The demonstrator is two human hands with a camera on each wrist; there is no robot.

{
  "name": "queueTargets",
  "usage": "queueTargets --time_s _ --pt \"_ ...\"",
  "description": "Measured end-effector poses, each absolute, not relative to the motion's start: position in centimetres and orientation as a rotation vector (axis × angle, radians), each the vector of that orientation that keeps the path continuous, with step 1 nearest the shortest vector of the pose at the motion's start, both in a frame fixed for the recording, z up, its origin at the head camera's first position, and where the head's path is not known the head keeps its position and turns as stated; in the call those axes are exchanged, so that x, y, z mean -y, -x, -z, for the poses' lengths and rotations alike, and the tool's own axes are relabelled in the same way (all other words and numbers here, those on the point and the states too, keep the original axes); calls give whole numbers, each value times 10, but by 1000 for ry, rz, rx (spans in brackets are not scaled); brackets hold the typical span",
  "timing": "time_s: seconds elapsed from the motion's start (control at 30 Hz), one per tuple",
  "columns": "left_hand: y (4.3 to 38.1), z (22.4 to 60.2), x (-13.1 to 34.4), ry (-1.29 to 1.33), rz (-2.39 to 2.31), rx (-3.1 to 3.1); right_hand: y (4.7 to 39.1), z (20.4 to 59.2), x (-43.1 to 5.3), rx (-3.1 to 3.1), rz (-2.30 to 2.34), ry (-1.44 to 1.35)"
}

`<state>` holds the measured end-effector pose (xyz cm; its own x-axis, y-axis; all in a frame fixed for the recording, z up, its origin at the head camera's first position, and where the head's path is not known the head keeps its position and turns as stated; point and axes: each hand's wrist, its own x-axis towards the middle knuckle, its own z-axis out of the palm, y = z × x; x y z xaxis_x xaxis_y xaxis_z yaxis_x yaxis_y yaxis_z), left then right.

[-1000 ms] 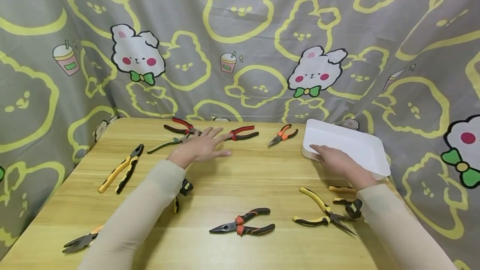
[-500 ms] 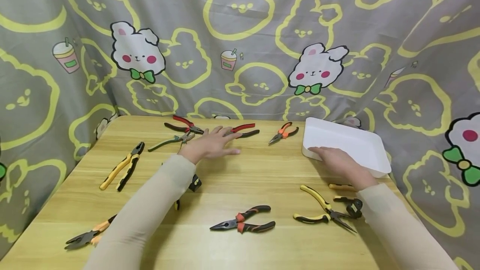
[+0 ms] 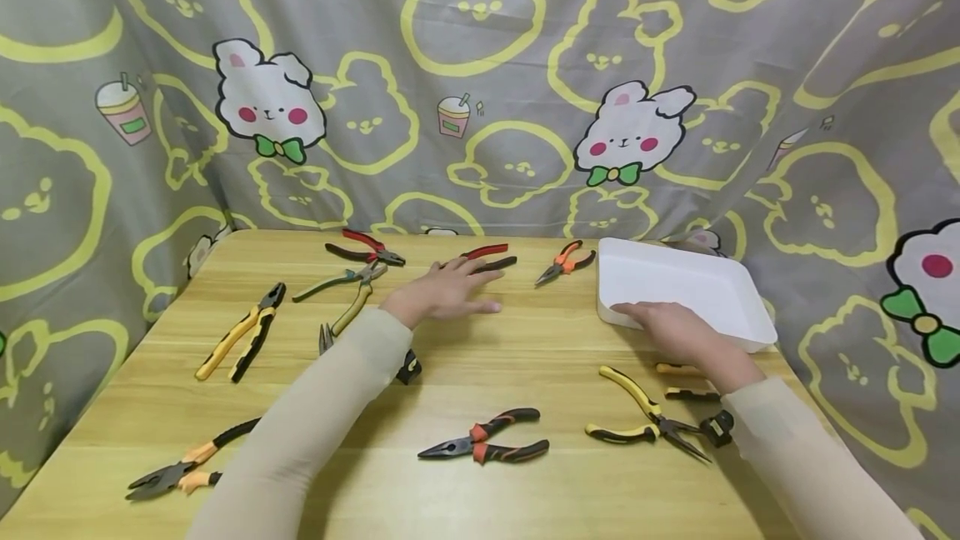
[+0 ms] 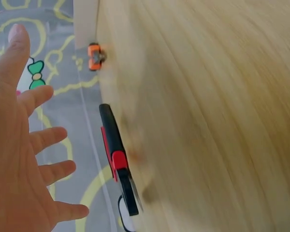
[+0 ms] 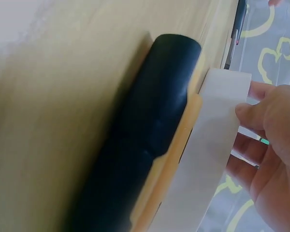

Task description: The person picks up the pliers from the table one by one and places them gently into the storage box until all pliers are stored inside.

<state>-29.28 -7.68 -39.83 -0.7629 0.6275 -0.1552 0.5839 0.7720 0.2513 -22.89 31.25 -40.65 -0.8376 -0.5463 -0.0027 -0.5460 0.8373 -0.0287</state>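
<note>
My left hand [image 3: 444,290] hovers palm down over the back middle of the table, fingers spread and holding nothing. Beneath its fingertips lie pliers with red and black handles [image 3: 487,251], their jaws hidden by the hand. In the left wrist view the spread hand [image 4: 24,159] is apart from these pliers [image 4: 117,154]. At the back right, my right hand [image 3: 678,333] grips the near wall of a white tray [image 3: 675,269]. The right wrist view has the thumb outside the tray wall [image 5: 203,140] and fingers behind it.
Long-nose pliers with orange handles [image 3: 567,262] lie left of the tray. Yellow-handled pliers [image 3: 637,419] and a black-headed tool [image 3: 717,427] lie by the right forearm. Orange-and-black pliers [image 3: 483,438] sit front middle. Several more pliers [image 3: 243,332] lie at left. A patterned curtain [image 3: 517,90] stands behind.
My left hand has moved rightward from the left-hand pliers to over the red-and-black ones. The tray, held by my right hand, has shifted slightly left.
</note>
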Motion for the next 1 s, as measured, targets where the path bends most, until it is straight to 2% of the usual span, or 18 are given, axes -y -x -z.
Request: queueTargets --time_s 1.0 --pt "291 401 -3 -1095 -323 -2645 194 400 -295 -2895 66 1082"
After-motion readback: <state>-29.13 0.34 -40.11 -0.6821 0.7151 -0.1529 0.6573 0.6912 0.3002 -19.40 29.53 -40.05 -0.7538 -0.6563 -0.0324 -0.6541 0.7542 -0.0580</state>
